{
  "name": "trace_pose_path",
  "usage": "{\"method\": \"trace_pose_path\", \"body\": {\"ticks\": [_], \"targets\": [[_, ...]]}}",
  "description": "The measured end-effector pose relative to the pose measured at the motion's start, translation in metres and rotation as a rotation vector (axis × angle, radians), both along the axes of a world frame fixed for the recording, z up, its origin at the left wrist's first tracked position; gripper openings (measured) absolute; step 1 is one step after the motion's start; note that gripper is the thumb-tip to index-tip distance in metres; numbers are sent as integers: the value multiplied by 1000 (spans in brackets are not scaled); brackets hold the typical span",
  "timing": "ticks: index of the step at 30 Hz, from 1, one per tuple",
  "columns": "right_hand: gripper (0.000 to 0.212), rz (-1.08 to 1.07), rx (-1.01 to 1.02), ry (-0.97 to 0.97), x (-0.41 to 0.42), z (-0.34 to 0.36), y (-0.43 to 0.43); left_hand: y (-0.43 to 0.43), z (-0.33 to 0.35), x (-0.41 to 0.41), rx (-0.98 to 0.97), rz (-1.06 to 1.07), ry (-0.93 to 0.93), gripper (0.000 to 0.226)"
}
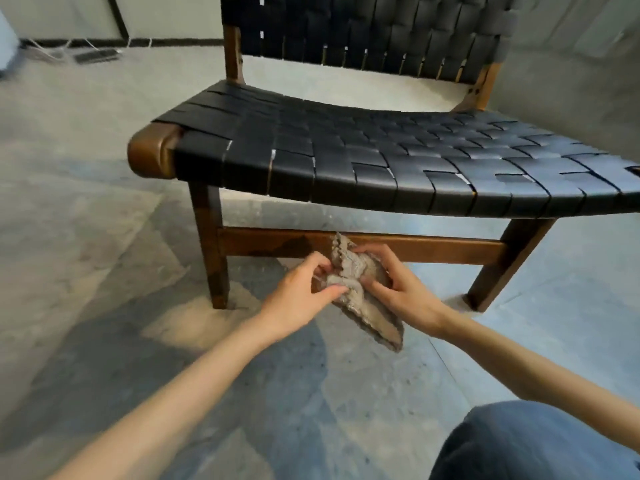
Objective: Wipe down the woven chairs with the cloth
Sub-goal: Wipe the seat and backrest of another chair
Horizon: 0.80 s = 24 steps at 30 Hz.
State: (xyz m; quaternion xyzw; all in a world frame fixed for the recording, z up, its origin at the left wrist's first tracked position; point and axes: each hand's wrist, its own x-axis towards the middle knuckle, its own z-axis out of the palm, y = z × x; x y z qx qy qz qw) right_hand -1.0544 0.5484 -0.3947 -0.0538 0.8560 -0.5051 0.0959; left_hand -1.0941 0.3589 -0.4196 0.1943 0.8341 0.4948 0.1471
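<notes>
A low chair with a black woven seat [363, 157] and woven backrest [374, 32] on a dark wooden frame fills the upper view. Below the seat's front edge, in front of the wooden crossbar [450, 247], both hands hold a crumpled grey-brown cloth [367, 306]. My left hand [298, 296] pinches the cloth's left side with fingers and thumb. My right hand [398, 285] grips its right side, fingers curled over the top. A corner of the cloth hangs down toward the floor.
The chair stands on a mottled grey concrete floor [104, 237]. Its front legs [211, 251] reach the floor left and right of my hands. Cables and a flat dark object [93, 56] lie by the far wall. My knee in blue jeans [533, 445] is at bottom right.
</notes>
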Motion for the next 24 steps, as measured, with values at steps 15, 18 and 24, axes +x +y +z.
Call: {"method": "trace_pose_path", "body": {"ticks": [15,18,24], "targets": [[21,176,237,-23,-19,-12,-120,-117,-6,8,571,469,-311,32],[21,93,230,-19,-18,-12,-131,-142,-5,15,433,328,-206,29],[18,220,327,116,-17,2,-160,-168,-11,24,-40,344,188,49]]}}
